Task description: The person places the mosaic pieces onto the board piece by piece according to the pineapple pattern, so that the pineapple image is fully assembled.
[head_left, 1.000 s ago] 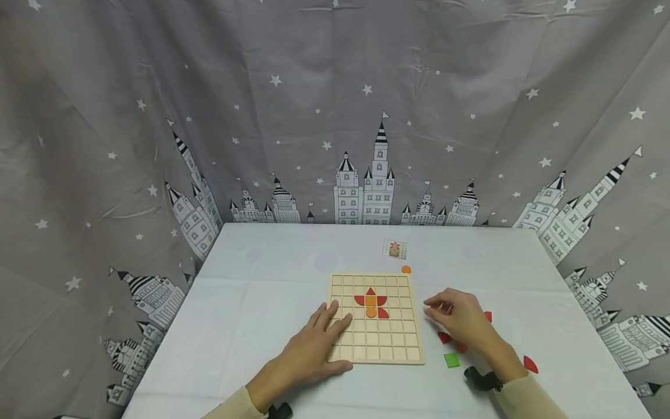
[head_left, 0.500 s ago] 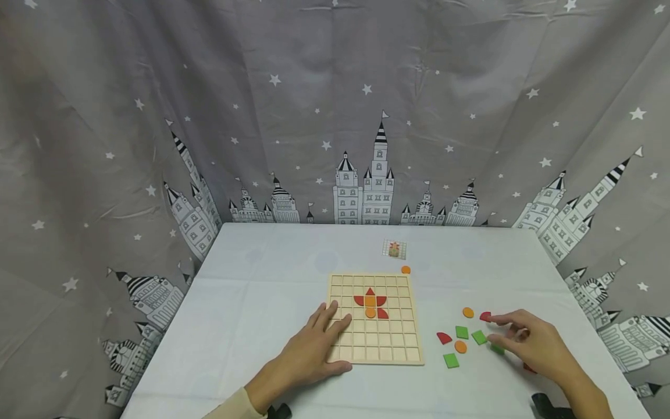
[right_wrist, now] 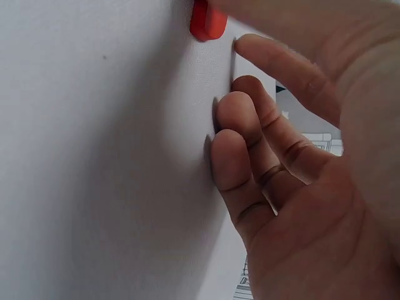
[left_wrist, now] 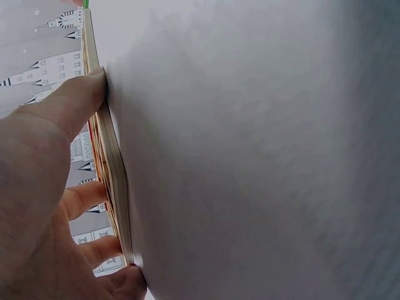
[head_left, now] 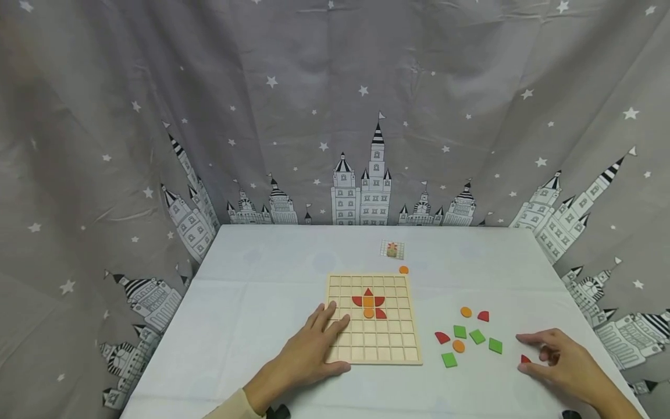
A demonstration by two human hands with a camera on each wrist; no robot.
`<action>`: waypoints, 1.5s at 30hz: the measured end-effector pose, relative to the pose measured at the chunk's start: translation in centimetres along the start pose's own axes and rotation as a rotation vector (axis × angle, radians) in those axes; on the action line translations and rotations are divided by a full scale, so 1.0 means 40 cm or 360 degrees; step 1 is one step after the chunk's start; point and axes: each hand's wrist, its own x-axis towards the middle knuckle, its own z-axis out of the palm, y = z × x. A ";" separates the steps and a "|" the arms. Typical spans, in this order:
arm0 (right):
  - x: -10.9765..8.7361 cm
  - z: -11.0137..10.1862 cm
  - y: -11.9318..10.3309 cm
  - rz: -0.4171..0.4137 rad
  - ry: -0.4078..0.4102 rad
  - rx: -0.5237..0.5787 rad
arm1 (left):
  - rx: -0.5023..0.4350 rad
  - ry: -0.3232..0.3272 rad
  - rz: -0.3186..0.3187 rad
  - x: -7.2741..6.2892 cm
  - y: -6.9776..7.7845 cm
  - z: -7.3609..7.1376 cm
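Note:
A wooden grid board (head_left: 389, 347) lies on the white table, bearing a small figure of red pieces (head_left: 357, 301) and orange pieces (head_left: 369, 301). My left hand (head_left: 309, 343) rests on the board's left edge and front corner with its fingers spread; the left wrist view shows the thumb on the board's side (left_wrist: 115, 162). At the right, my right hand (head_left: 565, 364) is low over the table. Its thumb and index finger stand apart around a red quarter-circle piece (head_left: 526, 359), partly hidden by the thumb. In the right wrist view that red piece (right_wrist: 208, 25) shows at the thumb.
Between board and right hand lie several green squares (head_left: 477, 336), orange discs (head_left: 458, 346) and red quarter-circles (head_left: 442, 337). Another orange disc (head_left: 403, 270) sits beyond the board's far right corner. A small pattern card (head_left: 392, 249) lies behind it, before a grey castle curtain (head_left: 293, 116).
My right hand has moved right, from beside the board past the loose pieces to the rightmost red quarter-circle, uncovering several pieces. The left hand stays on the board.

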 end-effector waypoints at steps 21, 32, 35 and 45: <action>0.035 0.006 -0.014 0.0068 0.0167 -0.0027 | -0.0016 -0.0002 -0.0002 -0.003 0.000 -0.001; 0.054 0.027 0.000 0.0029 0.0176 0.0081 | -0.0005 -0.0006 -0.0007 -0.003 0.000 -0.001; 0.056 0.028 -0.007 0.0041 0.0172 0.0100 | -0.0002 -0.0002 -0.0005 -0.003 0.000 0.000; 0.065 0.003 -0.084 -0.0005 0.0205 0.0027 | 0.0009 -0.0001 0.0001 -0.002 -0.002 0.000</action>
